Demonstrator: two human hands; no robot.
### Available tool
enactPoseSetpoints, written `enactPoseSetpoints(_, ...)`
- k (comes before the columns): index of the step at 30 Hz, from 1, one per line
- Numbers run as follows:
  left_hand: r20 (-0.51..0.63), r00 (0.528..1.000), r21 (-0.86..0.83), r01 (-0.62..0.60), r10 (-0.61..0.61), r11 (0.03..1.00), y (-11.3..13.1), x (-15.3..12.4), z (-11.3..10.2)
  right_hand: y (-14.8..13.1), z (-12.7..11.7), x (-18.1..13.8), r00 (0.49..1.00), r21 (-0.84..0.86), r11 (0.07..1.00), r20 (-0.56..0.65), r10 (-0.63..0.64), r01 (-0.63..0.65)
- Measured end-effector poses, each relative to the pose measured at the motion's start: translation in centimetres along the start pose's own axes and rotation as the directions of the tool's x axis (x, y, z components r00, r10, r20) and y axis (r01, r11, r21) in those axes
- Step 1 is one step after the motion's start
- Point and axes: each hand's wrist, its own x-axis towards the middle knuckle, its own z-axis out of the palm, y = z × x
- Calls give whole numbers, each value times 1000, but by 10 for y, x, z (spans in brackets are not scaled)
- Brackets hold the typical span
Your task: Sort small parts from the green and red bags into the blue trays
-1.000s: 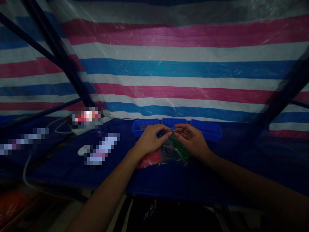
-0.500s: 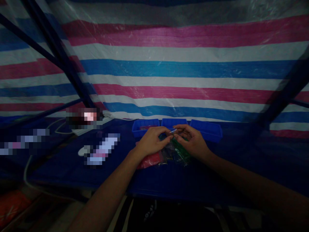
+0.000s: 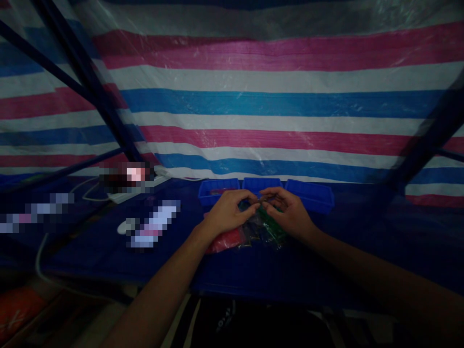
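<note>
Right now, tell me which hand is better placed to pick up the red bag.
Probably the left hand: the red bag lies just under its wrist, while the right hand sits over the green bag.

A dark blue tabletop stands in front of a striped woven plastic tarpaulin, which hangs behind it. Along the tabletop's far edge, three blue plastic trays sit side by side: the left tray, the middle tray and the right tray. Just in front of them lie a red plastic bag on the left, a dark clear plastic bag in the middle and a green plastic bag on the right, close together. Above these bags the left hand and right hand meet fingertip to fingertip. Well to the left lies a white oval object, with a white power strip behind it near the tarpaulin.
</note>
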Motion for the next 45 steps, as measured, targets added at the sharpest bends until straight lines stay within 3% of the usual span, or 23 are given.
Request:
enactPoseSetpoints(10, 60, 998, -58, 8, -4, 998, 1, 1, 1, -5, 0, -1, 999, -57, 998, -16, -28, 27)
enactPoseSetpoints(26, -13, 999, -177, 27, -30, 984, 5, 2, -3, -3, 2, -3, 1000, 11, 1000, 16, 5, -6)
enactPoseSetpoints(38, 54, 996, -17, -71, 72, 997, 0, 1, -2, -6, 1, -2, 994, -138, 985, 64, -91, 99)
enactPoseSetpoints(45, 50, 994, 2, -94, 94, 996, 2, 0, -1, -10, -1, -4, 992, -119, 987, 74, -97, 106)
